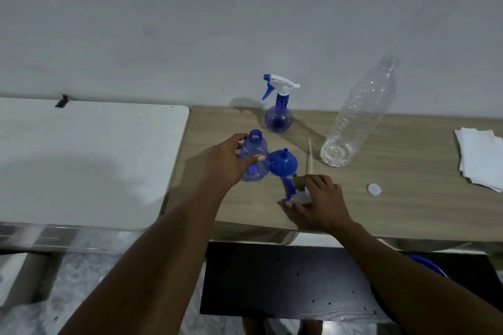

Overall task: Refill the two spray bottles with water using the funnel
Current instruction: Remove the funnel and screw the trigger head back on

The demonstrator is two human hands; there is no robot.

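Left hand (228, 164) wraps around the open-necked spray bottle (255, 144), upright on the wooden table (381, 215), mouth up. Right hand (319, 198) curls over the removed trigger sprayer (295, 196), lying flat, its dip tube (310, 155) running toward the wall. The blue funnel (283, 164) sits upside down, spout up, right against that bottle. Behind stands the second spray bottle (279, 114), sprayer on, nozzle pointing left. To the right are an uncapped clear water bottle (356, 117), a white cap (373, 189) and paper napkins (479, 158).
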